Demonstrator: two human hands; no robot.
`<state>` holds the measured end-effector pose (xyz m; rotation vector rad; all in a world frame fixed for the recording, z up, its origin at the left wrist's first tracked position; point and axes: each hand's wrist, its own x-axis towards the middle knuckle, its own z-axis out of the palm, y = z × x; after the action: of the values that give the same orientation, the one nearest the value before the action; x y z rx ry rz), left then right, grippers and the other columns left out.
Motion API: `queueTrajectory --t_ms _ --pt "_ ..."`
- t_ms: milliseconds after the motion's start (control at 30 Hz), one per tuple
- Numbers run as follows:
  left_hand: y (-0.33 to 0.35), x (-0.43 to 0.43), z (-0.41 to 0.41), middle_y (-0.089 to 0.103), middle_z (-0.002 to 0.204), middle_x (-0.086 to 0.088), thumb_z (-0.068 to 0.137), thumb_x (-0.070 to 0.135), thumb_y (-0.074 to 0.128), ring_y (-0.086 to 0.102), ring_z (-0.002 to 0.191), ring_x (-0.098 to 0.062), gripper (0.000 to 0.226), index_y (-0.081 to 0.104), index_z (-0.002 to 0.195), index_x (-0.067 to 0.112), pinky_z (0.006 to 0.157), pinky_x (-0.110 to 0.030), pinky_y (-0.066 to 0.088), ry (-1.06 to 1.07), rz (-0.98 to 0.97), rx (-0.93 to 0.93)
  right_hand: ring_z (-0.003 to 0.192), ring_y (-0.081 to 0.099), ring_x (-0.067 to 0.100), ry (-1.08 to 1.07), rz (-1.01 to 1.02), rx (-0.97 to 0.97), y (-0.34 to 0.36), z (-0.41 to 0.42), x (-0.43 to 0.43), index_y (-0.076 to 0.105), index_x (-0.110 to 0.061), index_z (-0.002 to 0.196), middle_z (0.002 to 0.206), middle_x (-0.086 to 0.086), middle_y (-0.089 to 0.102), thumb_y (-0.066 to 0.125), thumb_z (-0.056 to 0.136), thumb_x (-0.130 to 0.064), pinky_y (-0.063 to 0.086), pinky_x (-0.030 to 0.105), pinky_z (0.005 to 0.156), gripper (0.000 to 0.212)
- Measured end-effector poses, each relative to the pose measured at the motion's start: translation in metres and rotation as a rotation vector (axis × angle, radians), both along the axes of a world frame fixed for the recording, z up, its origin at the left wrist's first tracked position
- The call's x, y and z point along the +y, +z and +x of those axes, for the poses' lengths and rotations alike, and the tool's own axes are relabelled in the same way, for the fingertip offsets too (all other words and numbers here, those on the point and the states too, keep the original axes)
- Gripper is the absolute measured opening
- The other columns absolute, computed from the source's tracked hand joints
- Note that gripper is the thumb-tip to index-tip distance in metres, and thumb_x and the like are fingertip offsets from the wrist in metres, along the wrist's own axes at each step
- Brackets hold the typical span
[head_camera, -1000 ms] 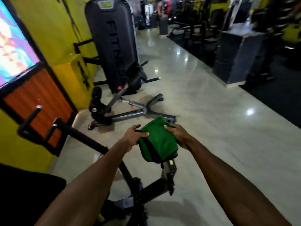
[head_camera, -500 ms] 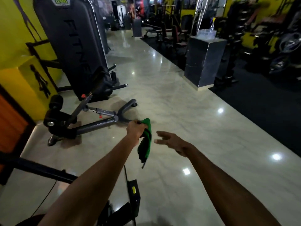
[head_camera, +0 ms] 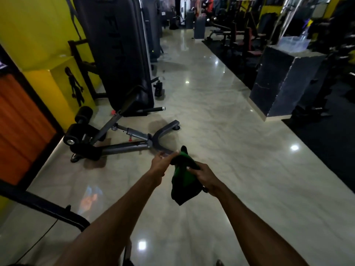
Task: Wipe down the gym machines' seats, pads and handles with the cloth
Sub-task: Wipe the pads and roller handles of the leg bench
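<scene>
A green cloth point(head_camera: 183, 180) hangs folded in front of me at mid-frame. My right hand point(head_camera: 205, 176) grips its right side, fingers curled round the fabric. My left hand point(head_camera: 160, 165) pinches the cloth's top left edge. Ahead on the left stands a grey bench machine point(head_camera: 123, 143) with black roller pads point(head_camera: 76, 131) and a Y-shaped floor frame. Behind it rises a tall dark padded machine point(head_camera: 117, 54) against the yellow wall.
A black machine bar point(head_camera: 44, 207) crosses the lower left near my left arm. A dark stone-clad block point(head_camera: 282, 81) stands at the right of the glossy tiled aisle. More benches and racks point(head_camera: 240, 35) fill the black-matted area at the back right.
My right hand, free half a second ago, has taken hold of the cloth. The view has moved forward toward the grey bench machine, and the cloth now hangs between both hands.
</scene>
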<state>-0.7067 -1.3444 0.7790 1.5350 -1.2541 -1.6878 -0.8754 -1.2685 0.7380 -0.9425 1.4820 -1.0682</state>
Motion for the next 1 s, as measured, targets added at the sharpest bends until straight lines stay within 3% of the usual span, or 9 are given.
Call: queueTrajectory --t_ms 67,133,233,367,567,633,867,933,1000 --pt "-0.011 -0.020 -0.012 0.038 0.144 -0.008 0.068 0.070 0.073 0.038 0.132 -0.034 0.099 0.034 0.146 0.024 0.103 -0.053 0.041 -0.019 0.109 -0.022 0.103 0.072 0.027 0.000 0.049 -0.105 -0.001 -0.027 -0.034 0.066 -0.010 0.129 0.113 0.011 0.075 0.065 0.097 -0.017 0.059 0.042 0.094 0.032" --pt "-0.021 -0.040 -0.029 0.042 0.142 -0.013 0.066 0.072 0.073 0.044 0.128 -0.038 0.100 0.036 0.145 0.023 0.102 -0.054 0.044 -0.002 0.246 0.060 0.103 0.071 0.033 -0.039 0.131 -0.234 -0.001 -0.053 -0.071 0.067 -0.007 0.124 0.110 0.016 0.075 0.063 0.094 -0.019 0.058 0.046 0.095 0.033" --pt "-0.024 -0.067 -0.053 0.061 0.125 -0.018 0.070 0.061 0.077 0.062 0.111 -0.036 0.087 0.047 0.134 0.010 0.093 -0.051 0.054 0.049 0.340 0.257 0.110 0.068 0.039 -0.024 0.196 -0.414 0.004 -0.081 -0.123 0.069 -0.002 0.119 0.113 0.021 0.074 0.060 0.091 -0.018 0.056 0.046 0.099 0.033" --pt "-0.021 -0.114 -0.073 0.068 0.116 -0.015 0.075 0.042 0.078 0.066 0.103 -0.030 0.063 0.063 0.125 0.008 0.077 -0.040 0.057 0.236 0.251 0.387 0.115 0.067 0.039 0.127 0.161 -0.446 0.010 -0.098 -0.192 0.069 -0.004 0.124 0.118 0.021 0.073 0.060 0.092 -0.022 0.051 0.051 0.106 0.038" --pt "-0.016 -0.210 -0.071 0.069 0.119 -0.017 0.081 0.006 0.075 0.069 0.100 -0.030 0.047 0.062 0.126 0.003 0.069 -0.037 0.061 0.497 0.156 0.491 0.097 0.074 0.030 0.157 0.050 -0.237 0.004 -0.095 -0.304 0.074 -0.010 0.108 0.111 0.017 0.076 0.069 0.094 -0.016 0.061 0.041 0.085 0.016" --pt "-0.016 -0.254 -0.068 0.070 0.117 -0.014 0.084 0.001 0.071 0.068 0.098 -0.028 0.043 0.060 0.125 0.007 0.064 -0.037 0.060 0.557 0.095 0.486 0.094 0.072 0.023 0.153 0.001 -0.141 -0.005 -0.088 -0.351 0.072 -0.011 0.112 0.111 0.012 0.075 0.071 0.093 -0.014 0.060 0.032 0.078 0.019" --pt "-0.018 -0.414 -0.045 0.069 0.113 -0.011 0.082 0.006 0.075 0.067 0.100 -0.031 0.041 0.060 0.118 0.016 0.074 -0.041 0.058 0.585 0.023 0.386 0.111 0.059 0.020 0.089 -0.159 0.159 -0.022 -0.048 -0.509 0.058 -0.023 0.125 0.117 -0.002 0.062 0.084 0.083 -0.020 0.050 0.036 0.099 0.050" --pt "-0.014 -0.458 -0.037 0.069 0.113 -0.012 0.081 0.007 0.075 0.067 0.101 -0.031 0.039 0.060 0.117 0.014 0.075 -0.042 0.059 0.569 -0.001 0.342 0.112 0.060 0.021 0.066 -0.198 0.204 -0.021 -0.035 -0.546 0.060 -0.022 0.126 0.125 0.004 0.062 0.087 0.078 -0.029 0.052 0.034 0.097 0.056" --pt "-0.013 -0.496 -0.035 0.069 0.113 -0.014 0.082 0.009 0.075 0.067 0.101 -0.032 0.036 0.060 0.114 0.014 0.076 -0.043 0.059 0.548 -0.042 0.296 0.102 0.064 0.014 0.097 -0.169 0.109 -0.016 -0.024 -0.574 0.059 -0.015 0.125 0.123 0.009 0.064 0.084 0.085 -0.023 0.055 0.019 0.081 0.048"
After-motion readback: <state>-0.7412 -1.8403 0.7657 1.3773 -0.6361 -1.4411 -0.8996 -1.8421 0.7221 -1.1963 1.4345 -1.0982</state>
